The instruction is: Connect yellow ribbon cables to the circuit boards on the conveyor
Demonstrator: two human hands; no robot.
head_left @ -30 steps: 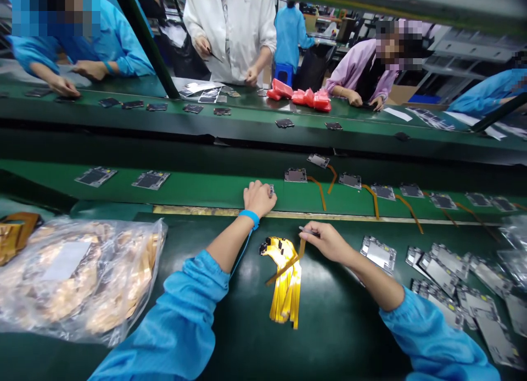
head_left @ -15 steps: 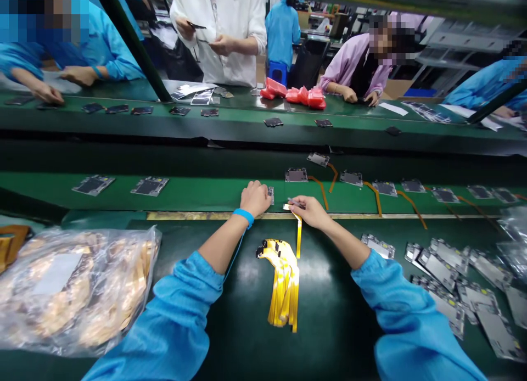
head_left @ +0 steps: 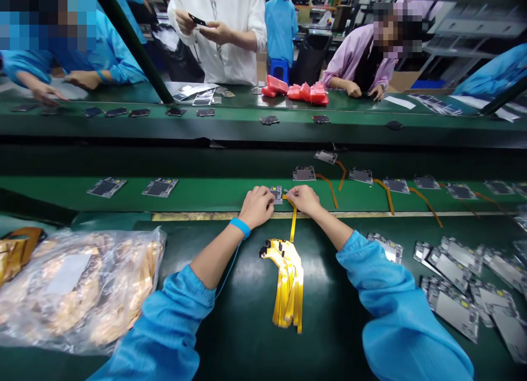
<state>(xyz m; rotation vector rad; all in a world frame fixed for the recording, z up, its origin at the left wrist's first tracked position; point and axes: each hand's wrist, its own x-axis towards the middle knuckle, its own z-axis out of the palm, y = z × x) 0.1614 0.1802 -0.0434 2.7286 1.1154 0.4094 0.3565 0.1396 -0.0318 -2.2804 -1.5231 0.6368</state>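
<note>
My left hand (head_left: 257, 206), with a blue band at the wrist, closes its fingertips on the left side of a small circuit board (head_left: 277, 195) on the green belt. Just right of that board, my right hand (head_left: 303, 199) pinches an orange flex cable (head_left: 293, 225). The cable's upper end meets the board's right edge, and its tail hangs down over the belt's front border. A thin grey piece also shows at the right fingertips, too small to name. Below both hands lies a fanned bundle of flex cables (head_left: 288, 282).
A clear bag (head_left: 78, 287) of flex cables lies at the left. Loose circuit boards (head_left: 450, 307) are piled at the right. More boards (head_left: 160, 187) rest along the belt (head_left: 214, 191), several with cables. Co-workers (head_left: 222, 35) stand or sit across the line beside red packets (head_left: 294, 91).
My right hand has moved left and slightly up, bringing the cable's end to the board. Boards on the belt appear shifted right in view. My left hand stays at the board.
</note>
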